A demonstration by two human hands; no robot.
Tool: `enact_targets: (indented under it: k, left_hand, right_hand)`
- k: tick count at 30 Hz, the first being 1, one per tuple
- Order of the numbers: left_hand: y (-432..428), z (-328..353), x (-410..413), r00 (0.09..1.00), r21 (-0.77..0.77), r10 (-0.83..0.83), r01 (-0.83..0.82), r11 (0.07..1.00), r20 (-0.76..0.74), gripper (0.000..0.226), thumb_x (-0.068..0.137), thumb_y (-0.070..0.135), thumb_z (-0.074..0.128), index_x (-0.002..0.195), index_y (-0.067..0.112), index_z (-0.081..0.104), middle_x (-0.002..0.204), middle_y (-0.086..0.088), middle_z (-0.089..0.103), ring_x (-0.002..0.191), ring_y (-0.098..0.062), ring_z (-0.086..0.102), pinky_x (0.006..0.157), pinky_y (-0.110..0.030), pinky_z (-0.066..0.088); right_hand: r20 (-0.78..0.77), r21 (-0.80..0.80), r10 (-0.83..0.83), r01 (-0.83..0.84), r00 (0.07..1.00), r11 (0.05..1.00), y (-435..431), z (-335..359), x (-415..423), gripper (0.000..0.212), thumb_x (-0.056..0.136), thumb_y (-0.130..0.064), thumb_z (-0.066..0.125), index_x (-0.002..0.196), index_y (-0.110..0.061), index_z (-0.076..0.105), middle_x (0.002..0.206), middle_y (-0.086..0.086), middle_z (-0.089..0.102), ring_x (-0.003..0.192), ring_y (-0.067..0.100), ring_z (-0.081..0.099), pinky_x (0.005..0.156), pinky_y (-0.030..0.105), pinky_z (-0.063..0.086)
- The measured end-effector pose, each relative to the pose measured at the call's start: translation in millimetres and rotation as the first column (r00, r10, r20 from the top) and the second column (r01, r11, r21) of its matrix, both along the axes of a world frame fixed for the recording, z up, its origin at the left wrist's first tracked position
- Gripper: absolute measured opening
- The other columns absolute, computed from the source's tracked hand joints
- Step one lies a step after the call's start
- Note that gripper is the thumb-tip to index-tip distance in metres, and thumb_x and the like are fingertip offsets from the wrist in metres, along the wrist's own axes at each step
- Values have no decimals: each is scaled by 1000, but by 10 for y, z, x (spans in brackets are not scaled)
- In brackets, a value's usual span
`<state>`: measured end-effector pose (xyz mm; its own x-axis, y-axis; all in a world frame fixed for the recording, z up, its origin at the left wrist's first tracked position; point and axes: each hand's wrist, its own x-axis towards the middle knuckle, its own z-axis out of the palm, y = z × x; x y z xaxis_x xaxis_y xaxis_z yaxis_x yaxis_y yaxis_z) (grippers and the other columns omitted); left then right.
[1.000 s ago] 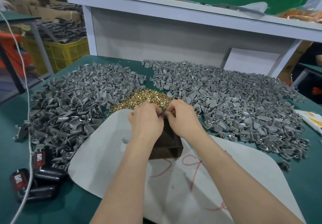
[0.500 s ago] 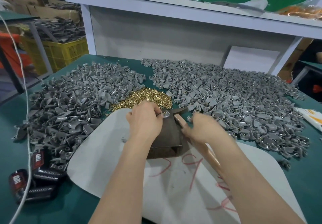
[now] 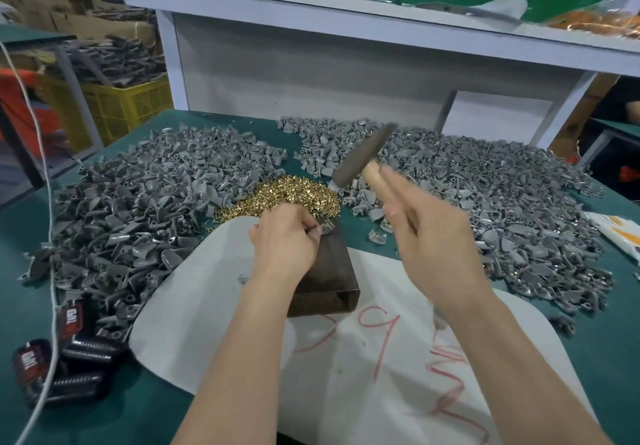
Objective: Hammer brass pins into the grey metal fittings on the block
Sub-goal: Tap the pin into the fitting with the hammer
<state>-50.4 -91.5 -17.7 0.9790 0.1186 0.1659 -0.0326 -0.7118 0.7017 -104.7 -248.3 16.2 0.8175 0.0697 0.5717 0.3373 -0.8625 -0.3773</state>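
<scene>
The left hand (image 3: 284, 240) rests on top of the dark brown square block (image 3: 334, 273). Its fingers pinch one small grey metal fitting (image 3: 328, 227) at the far edge of the block, most likely so the fitting does not jump when it gets hit. The right hand (image 3: 433, 233) is wrapped tight round the pale wooden handle of a hammer with a dark grey metal head (image 3: 363, 154). The hammer is up in the air, above and to the right of the fitting, so I think a hit is about to come. The heap of little shiny brass pins (image 3: 287, 193) lies just behind the block, where it is easy to reach. There are big heaps of grey metal fittings (image 3: 156, 202) on both sides of it on the green table (image 3: 609, 368). A white sheet with red scribbles (image 3: 381, 358) lies under the block, maybe to save the table top. The hammer and the right hand look blurry. The left fingers hide most of the fitting, so I cannot tell if a pin sits in it. The low end of the handle is hidden behind the right hand.
</scene>
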Motion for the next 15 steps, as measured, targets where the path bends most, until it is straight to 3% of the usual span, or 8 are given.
enact_targets:
  k: [3, 6, 8, 11, 12, 15]
  left_hand:
    - [-1, 7, -14, 1000, -5, 3, -3, 1000, -11, 7, 87, 20, 66, 86, 23, 73, 94, 1, 70, 101, -25, 59, 89, -40, 47]
    - [-4, 2, -12, 1000, -3, -3, 3, 1000, -2, 8, 87, 20, 65, 86, 21, 73, 95, 0, 71, 103, -26, 59, 89, -39, 47]
    - [-9, -6, 4, 1000, -4, 0, 0, 1000, -7, 10, 88, 19, 64, 86, 20, 74, 94, 0, 71, 102, -26, 60, 89, -39, 48]
    - [-9, -2, -4, 1000, -19, -5, 5, 1000, -20, 9, 87, 19, 65, 89, 19, 73, 97, -1, 71, 101, -25, 61, 90, -39, 48]
    - [-13, -6, -1, 1000, -23, -9, 9, 1000, -16, 8, 87, 19, 65, 89, 19, 73, 96, -2, 71, 100, -25, 61, 89, -40, 49]
    - [-15, -7, 11, 1000, -29, -9, 9, 1000, -7, 10, 88, 18, 64, 82, 19, 72, 91, -3, 71, 96, -27, 62, 86, -40, 50]
  right_hand:
    - [-186, -85, -8, -8, 982, 996, 14, -112, -47, 47, 95, -21, 50, 134, -46, 44, 126, -14, 61, 105, 13, 62, 91, 30, 49]
    - [5, 38, 5, -5, 1000, 999, -36, 33, -12, 46, 96, -20, 49, 133, -47, 44, 127, -28, 52, 107, -3, 55, 96, 20, 43]
    - [52, 22, 8, -10, 999, 1000, -36, 69, 19, 48, 97, -22, 47, 135, -50, 39, 128, -25, 52, 105, -5, 55, 97, 21, 43]
    - [-214, -199, -34, -9, 976, 980, 47, -47, 11, 48, 97, -26, 46, 136, -51, 37, 125, -9, 62, 103, 15, 62, 91, 36, 51]
    - [-223, -210, -44, -4, 974, 978, 51, -26, 18, 47, 97, -26, 47, 135, -51, 39, 123, -9, 62, 102, 17, 63, 88, 37, 52]
    - [6, -47, -5, 5, 1000, 999, 6, 83, 39, 44, 97, -24, 45, 134, -49, 43, 125, -14, 61, 99, 9, 63, 87, 35, 53]
